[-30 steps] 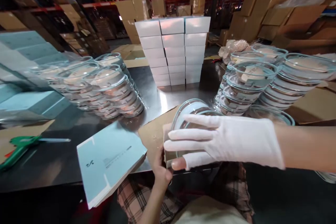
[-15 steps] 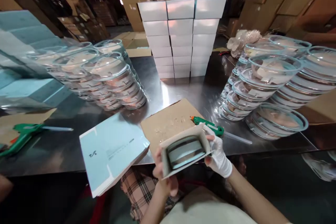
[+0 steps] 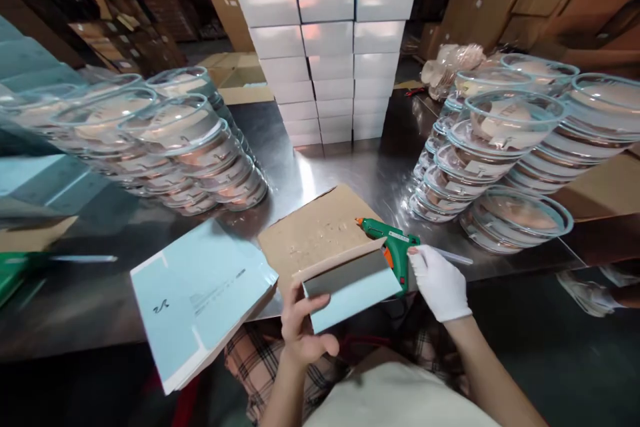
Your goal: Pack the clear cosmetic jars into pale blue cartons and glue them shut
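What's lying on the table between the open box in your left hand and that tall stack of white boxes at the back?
A brown cardboard sheet with dried glue blobs, then bare steel table, in the head view.

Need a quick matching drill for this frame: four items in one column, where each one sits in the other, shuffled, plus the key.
Things:
1. glue gun
2. small box
3. flat box blanks
4. white box stack

Places:
A. far middle of the steel table
B. under the gloved right hand, beside the cardboard sheet
C. near table edge, left of the cardboard sheet
D. held by the bare left hand

Pairs: 1-B, 2-D, 3-C, 4-A
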Tool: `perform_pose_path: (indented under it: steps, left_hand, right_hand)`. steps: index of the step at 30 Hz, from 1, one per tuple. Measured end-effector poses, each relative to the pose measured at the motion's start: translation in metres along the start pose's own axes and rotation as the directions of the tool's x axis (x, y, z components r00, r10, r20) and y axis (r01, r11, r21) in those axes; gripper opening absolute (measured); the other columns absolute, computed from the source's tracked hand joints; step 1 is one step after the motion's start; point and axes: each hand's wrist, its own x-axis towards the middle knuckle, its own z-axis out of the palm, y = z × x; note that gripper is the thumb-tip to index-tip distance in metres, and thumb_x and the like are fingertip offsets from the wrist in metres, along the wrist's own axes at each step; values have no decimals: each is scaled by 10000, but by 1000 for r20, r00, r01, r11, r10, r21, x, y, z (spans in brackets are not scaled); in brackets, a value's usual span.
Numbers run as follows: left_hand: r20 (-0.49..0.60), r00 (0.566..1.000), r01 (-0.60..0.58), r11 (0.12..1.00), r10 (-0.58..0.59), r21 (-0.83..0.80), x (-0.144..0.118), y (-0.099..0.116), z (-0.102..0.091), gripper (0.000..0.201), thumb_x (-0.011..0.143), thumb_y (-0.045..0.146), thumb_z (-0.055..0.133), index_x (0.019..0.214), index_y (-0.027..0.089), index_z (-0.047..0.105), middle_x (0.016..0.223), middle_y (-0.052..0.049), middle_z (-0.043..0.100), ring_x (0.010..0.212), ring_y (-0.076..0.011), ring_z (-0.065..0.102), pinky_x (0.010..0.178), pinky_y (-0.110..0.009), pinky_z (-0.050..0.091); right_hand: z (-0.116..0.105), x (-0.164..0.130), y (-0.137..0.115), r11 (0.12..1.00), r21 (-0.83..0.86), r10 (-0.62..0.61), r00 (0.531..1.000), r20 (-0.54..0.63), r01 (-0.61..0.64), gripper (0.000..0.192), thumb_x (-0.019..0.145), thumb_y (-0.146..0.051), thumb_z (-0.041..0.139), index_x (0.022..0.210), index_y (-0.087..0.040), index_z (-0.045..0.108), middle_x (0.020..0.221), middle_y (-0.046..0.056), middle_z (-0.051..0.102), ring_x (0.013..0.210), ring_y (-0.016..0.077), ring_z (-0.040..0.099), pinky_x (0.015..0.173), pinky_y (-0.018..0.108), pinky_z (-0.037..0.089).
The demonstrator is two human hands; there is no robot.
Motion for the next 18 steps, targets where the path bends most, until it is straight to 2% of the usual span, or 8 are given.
perform_pose_path:
  steps: [2, 4, 7, 10, 12, 15, 16, 18]
  left_hand:
    - [10, 1000, 6, 999, -6, 34, -1, -2, 3, 561, 744, 755, 786, 972, 243, 769, 863, -54, 701, 1102, -298, 706, 1003, -427, 564]
    - [-17, 1000, 13, 999, -12, 39, -1, 1, 5, 443, 758, 644, 826, 948, 250, 756, 811, -27, 687, 1041, -276, 717, 1045, -426, 540]
    - [-84, 993, 82, 996, -79, 40, 1, 19, 0, 415, 748, 605, 833, 959, 258, 747, 821, -11, 687, 1016, -277, 707, 1103, -463, 503]
    - [-90, 952, 297, 954, -294, 27, 6, 41, -13, 375, 807, 555, 802, 1039, 265, 745, 983, -40, 727, 1206, -307, 646, 1103, -449, 483]
    - [-55, 892, 450, 893, -449, 12, 10, 53, -19, 330, 847, 525, 776, 1045, 262, 745, 1060, -51, 733, 1189, -293, 649, 1019, -399, 516]
    - [27, 821, 571, 821, -571, 12, 16, 60, -16, 331, 836, 515, 798, 1018, 243, 753, 1042, -53, 731, 1004, -252, 691, 888, -345, 546]
    - [54, 808, 586, 810, -586, 17, 18, 61, -12, 336, 831, 512, 806, 1018, 237, 755, 1032, -55, 729, 981, -249, 694, 876, -343, 548]
    - [93, 800, 592, 805, -592, 30, 21, 62, -4, 333, 840, 498, 804, 1037, 234, 754, 1049, -63, 725, 998, -257, 693, 890, -352, 548]
  right_hand:
    - [5, 11, 5, 980, -152, 137, 990, 40, -130, 388, 832, -565, 713, 856, -182, 661, 942, 186, 741, 1029, 420, 729, 970, 560, 506]
    - [16, 19, 7, 972, -148, 193, 978, 74, -181, 391, 730, -472, 819, 919, -160, 676, 1007, 209, 745, 1035, 420, 730, 951, 519, 514]
    - [30, 24, 11, 982, -23, 188, 977, 99, -187, 351, 717, -385, 787, 964, -159, 680, 957, 157, 760, 968, 354, 737, 849, 409, 545]
    - [34, 15, 20, 974, 158, 146, 981, 128, -165, 317, 775, -454, 673, 911, -168, 653, 702, 62, 698, 703, 262, 700, 614, 327, 537]
    - [33, 2, 23, 944, 303, 110, 991, 75, -128, 380, 786, -516, 639, 967, -182, 616, 688, 32, 681, 618, 220, 658, 548, 311, 530]
    - [25, -21, 23, 834, 551, 29, 996, -87, 24, 398, 758, -524, 733, 961, -210, 598, 783, 31, 712, 628, 188, 655, 605, 317, 581]
    - [20, -28, 22, 810, 582, -23, 995, -97, 76, 357, 775, -510, 750, 917, -212, 614, 772, 31, 711, 618, 182, 650, 615, 319, 589]
    - [8, -39, 17, 837, 515, -195, 980, -38, 186, 273, 878, -490, 688, 893, -218, 673, 728, 29, 701, 589, 184, 644, 609, 327, 601]
